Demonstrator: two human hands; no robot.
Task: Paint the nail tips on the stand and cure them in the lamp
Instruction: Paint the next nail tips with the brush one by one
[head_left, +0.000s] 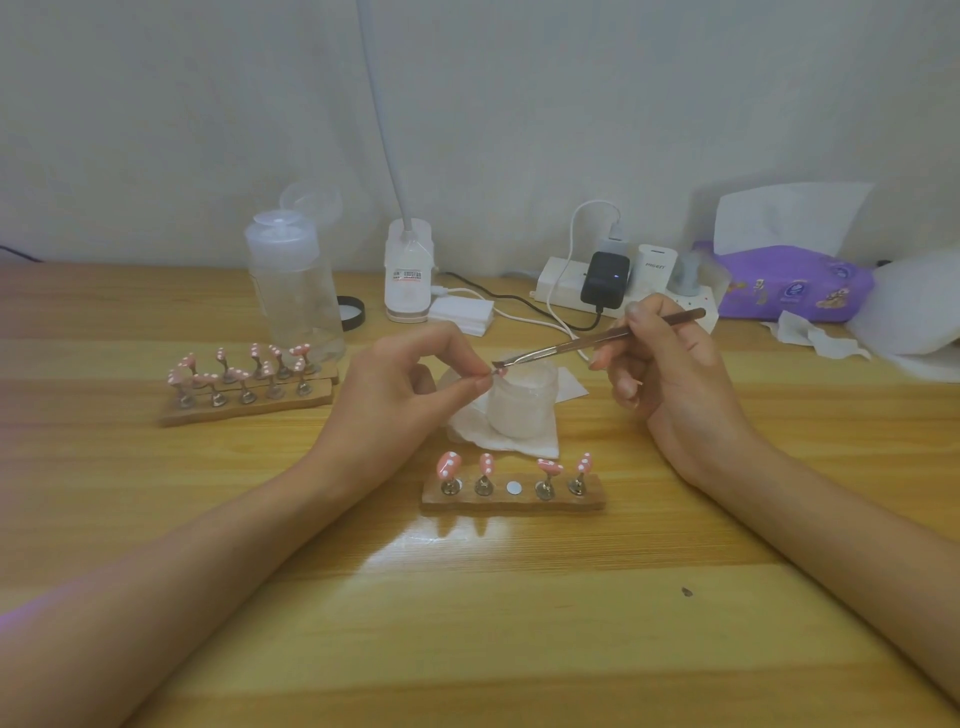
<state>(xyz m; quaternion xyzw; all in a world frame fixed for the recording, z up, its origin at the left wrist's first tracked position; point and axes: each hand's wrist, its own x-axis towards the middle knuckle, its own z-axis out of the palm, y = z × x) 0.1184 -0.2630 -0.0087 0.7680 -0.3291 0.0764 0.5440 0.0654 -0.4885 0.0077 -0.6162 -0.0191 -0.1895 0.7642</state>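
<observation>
A wooden stand (513, 498) in front of me carries several pink nail tips with white dots on metal holders; its middle magnet spot (514, 487) is bare. My left hand (400, 395) pinches a small nail tip (497, 370) above a white jar (521, 402). My right hand (670, 364) grips a thin metal-handled brush (597, 340), whose tip touches the pinched nail. A second pair of wooden stands (249, 400) with several pink dotted tips sits at the left.
The jar stands on a white tissue (524, 444). Behind are a clear pump bottle (291, 280), a black lid (352, 312), a white lamp base (409, 270), cotton pads (462, 312), a power strip (618, 283) with chargers, and a purple tissue pack (789, 283).
</observation>
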